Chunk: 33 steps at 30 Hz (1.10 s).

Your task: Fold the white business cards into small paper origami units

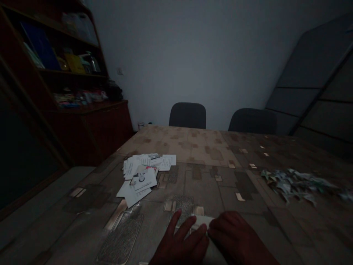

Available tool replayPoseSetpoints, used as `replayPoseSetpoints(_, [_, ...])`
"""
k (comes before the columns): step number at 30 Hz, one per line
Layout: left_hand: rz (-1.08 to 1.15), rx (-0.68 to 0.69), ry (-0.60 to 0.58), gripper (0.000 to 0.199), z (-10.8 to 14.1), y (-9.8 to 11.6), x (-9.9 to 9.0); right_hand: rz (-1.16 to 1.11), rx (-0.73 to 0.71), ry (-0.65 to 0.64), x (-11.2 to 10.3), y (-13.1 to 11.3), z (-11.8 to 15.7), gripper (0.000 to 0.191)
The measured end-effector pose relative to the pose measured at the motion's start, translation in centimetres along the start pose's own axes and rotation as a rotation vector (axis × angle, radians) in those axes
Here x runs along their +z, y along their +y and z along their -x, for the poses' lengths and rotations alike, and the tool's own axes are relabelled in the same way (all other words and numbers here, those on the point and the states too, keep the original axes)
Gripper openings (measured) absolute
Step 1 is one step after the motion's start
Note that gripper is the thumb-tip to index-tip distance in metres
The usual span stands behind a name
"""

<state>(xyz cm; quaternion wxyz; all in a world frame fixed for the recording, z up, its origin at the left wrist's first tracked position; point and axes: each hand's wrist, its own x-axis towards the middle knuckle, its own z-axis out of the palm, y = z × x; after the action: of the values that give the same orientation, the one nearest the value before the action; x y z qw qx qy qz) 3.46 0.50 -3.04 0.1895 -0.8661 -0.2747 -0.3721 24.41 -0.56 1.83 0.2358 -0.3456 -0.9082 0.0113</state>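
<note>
At the near edge of the table, a piece of pale paper (203,221) lies flat between my two hands, its lower part partly covered by them. My left hand (183,239) is spread over its left side, fingers apart and fingertips on the paper and tablecloth. Curled fingers of my right hand (238,235) press together at the paper's right edge; the thumb is hidden. A loose pile of white printed cards (142,180) lies ahead to the left. Over on the right is a heap of crumpled or folded paper pieces (300,184).
A patterned brown cloth covers the table (193,147). Two dark chairs (187,115) stand at its far side before a pale wall. At left is a wooden cabinet (107,125) with filled shelves; a glass (141,126) shows by the table's far left corner. The room is dim.
</note>
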Motion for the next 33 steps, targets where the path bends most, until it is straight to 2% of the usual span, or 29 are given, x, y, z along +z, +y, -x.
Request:
replayPoseSetpoints(2, [0.003, 0.008, 0.019, 0.018, -0.2, -0.3, -0.4, 0.046, -0.054, 0.042, 0.2, 0.2, 0.4, 0.033])
replayPoseSetpoints(6, [0.009, 0.023, -0.05, 0.019, -0.3, -1.2, -1.4, 0.093, -0.076, 0.053, 0.1, 0.6, 1.0, 0.043])
replayPoseSetpoints(12, [0.014, 0.028, -0.055, 0.017, -0.2, -1.4, -1.7, 0.155, -0.046, 0.049, 0.9, 0.4, 1.1, 0.023])
replayPoseSetpoints(16, [-0.003, 0.032, -0.067, 0.015, -0.4, -1.2, -1.5, 0.236, -0.06, 0.045, 1.1, 0.3, 0.9, 0.025])
replayPoseSetpoints(20, [0.005, 0.048, -0.118, 0.016, -0.7, -1.3, -1.7, 0.239, -0.09, 0.032, 0.8, 0.5, 0.5, 0.019])
replayPoseSetpoints(27, [0.011, 0.066, -0.218, 0.009, -0.7, -1.9, -2.8, 0.193, -0.122, 0.085, -0.1, 0.6, 0.6, 0.024])
replayPoseSetpoints(33, [-0.014, 0.058, -0.162, 0.013, -0.1, -2.0, -2.5, 0.188, -0.117, 0.066, -0.1, 0.5, 0.5, 0.022])
